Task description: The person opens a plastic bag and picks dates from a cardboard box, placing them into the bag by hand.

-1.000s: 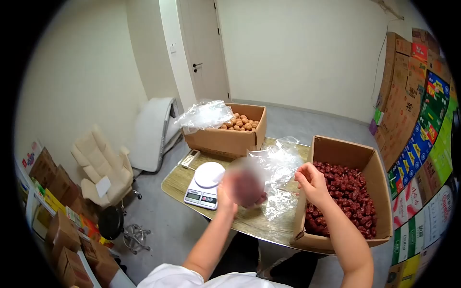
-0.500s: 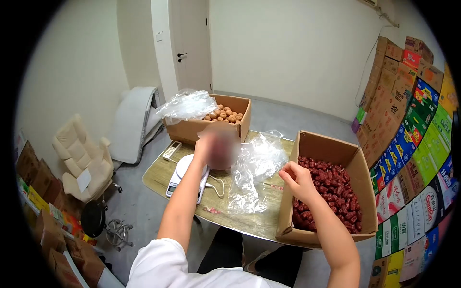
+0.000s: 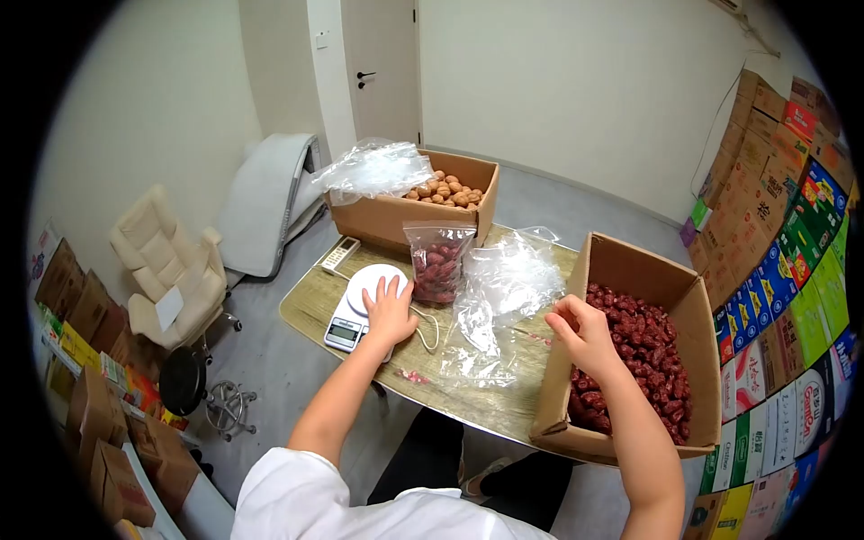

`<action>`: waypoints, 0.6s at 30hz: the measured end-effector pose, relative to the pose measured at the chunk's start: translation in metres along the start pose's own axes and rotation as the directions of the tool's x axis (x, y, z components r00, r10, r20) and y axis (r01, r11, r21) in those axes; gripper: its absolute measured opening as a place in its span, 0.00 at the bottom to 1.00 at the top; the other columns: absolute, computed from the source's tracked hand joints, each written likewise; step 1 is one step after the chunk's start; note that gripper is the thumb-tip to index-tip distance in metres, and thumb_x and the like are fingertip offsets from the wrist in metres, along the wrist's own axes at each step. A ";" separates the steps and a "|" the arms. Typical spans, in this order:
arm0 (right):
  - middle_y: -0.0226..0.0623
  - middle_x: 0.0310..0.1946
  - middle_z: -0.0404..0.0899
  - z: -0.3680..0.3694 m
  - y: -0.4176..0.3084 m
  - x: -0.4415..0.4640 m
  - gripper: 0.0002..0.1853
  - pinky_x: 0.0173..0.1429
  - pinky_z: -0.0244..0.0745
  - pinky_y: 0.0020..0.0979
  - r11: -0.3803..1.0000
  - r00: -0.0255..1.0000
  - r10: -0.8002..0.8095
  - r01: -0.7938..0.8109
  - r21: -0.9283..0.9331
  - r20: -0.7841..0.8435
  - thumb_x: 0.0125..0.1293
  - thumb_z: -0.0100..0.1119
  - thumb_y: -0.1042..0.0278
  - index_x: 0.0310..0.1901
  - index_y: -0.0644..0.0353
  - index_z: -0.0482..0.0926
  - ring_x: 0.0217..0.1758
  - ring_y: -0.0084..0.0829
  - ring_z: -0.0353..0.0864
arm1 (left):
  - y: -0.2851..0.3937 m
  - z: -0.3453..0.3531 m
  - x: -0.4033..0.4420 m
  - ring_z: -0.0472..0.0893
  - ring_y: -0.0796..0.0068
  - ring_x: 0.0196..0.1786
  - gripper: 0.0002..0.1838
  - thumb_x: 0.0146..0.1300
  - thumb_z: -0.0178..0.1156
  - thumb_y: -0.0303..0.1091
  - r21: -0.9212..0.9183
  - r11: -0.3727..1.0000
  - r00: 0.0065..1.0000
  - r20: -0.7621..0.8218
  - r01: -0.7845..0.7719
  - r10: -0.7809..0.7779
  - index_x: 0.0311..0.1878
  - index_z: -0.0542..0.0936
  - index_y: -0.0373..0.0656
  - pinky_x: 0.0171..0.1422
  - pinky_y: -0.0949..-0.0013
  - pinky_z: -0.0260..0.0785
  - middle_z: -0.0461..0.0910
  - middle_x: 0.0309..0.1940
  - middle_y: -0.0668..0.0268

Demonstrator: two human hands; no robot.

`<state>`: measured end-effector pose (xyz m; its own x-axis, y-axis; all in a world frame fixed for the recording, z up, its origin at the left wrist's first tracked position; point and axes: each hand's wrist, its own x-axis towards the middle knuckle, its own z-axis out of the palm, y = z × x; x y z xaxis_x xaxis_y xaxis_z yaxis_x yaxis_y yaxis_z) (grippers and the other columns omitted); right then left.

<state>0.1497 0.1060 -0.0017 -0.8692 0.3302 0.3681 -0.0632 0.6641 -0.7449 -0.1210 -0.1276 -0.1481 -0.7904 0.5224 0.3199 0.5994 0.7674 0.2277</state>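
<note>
My left hand [image 3: 390, 310] spreads its fingers over the edge of the white kitchen scale [image 3: 379, 275], palm down and holding nothing. Just beyond it, a clear zip bag of red dates [image 3: 438, 270] stands upright on the table [image 3: 310, 301]. My right hand [image 3: 583, 333] hovers by the left wall of a cardboard box [image 3: 585, 261], its fingers curled with the tips together; nothing shows in them. Loose red dates [image 3: 634, 360] lie in that box. Between my hands is a heap of clear plastic bags [image 3: 504, 288].
A box of walnuts [image 3: 450, 193] stands at the back of the table, with clear plastic [image 3: 373, 171] draped over its left side. A calculator [image 3: 340, 256] and a white cable [image 3: 436, 328] lie near the scale. Stacked cartons [image 3: 774, 270] line the right wall; a cream chair [image 3: 166, 261] stands left.
My left hand has let go of the date bag, which now stands by the scale, and has drawn back onto the scale. My right hand stays near the date box. The view has shifted slightly.
</note>
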 end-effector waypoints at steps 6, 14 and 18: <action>0.35 0.26 0.79 0.000 -0.002 -0.001 0.11 0.35 0.71 0.27 1.000 1.000 0.010 -0.010 -0.001 0.012 0.67 0.64 0.66 0.36 0.66 0.76 0.28 0.23 0.76 | -0.015 0.007 -0.005 0.54 0.47 0.78 0.36 0.53 0.63 0.42 0.097 0.995 1.000 0.003 0.009 -0.010 0.70 0.71 0.65 0.74 0.25 0.39 0.60 0.74 0.54; 0.36 0.27 0.79 -0.001 0.000 -0.001 0.11 0.36 0.72 0.28 1.000 1.000 0.021 -0.022 0.002 0.022 0.67 0.64 0.66 0.36 0.66 0.77 0.29 0.24 0.77 | -0.052 -0.016 -0.011 0.56 0.47 0.77 0.35 0.54 0.62 0.41 0.118 0.993 1.000 0.020 0.013 -0.015 0.69 0.71 0.67 0.74 0.25 0.41 0.61 0.74 0.56; 0.28 0.23 0.74 0.001 0.000 0.000 0.09 0.31 0.65 0.23 0.999 0.999 -0.039 0.039 -0.013 -0.003 0.67 0.64 0.70 0.35 0.65 0.76 0.26 0.16 0.70 | -0.081 -0.020 -0.009 0.57 0.47 0.76 0.35 0.53 0.59 0.36 0.134 0.991 1.000 0.008 -0.002 0.001 0.69 0.71 0.66 0.74 0.25 0.43 0.62 0.73 0.55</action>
<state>0.1493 0.1055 -0.0017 -0.8646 0.3058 0.3987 -0.0909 0.6853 -0.7226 -0.1595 -0.2021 -0.1512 -0.7908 0.5259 0.3131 0.5785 0.8093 0.1019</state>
